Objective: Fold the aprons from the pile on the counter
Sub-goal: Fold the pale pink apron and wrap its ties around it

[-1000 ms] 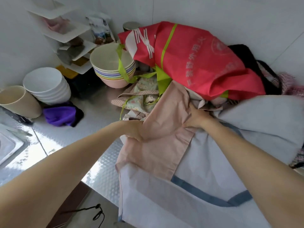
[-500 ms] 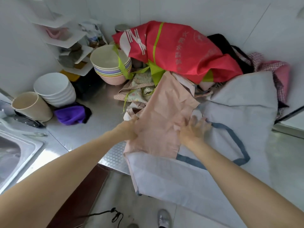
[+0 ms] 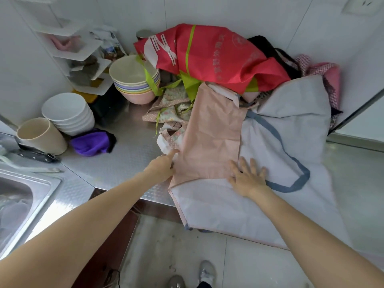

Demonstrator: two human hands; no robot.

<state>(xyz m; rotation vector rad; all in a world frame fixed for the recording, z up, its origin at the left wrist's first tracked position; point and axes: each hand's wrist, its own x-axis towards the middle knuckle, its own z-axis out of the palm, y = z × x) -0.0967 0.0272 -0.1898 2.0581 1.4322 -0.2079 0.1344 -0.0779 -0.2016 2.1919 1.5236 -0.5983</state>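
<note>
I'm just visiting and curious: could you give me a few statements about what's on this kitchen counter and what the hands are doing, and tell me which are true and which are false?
1. The right hand lies flat with spread fingers on the cloth. True.
2. The pink apron lies on top of the pale blue apron. True.
3. The red apron is spread flat at the counter's front edge. False: it is bunched at the back, by the wall.
4. The left hand holds the beige cup. False: it is at the pink apron's left edge; the cup stands apart by the sink.
5. A stack of bowls stands left of the pile. True.
</note>
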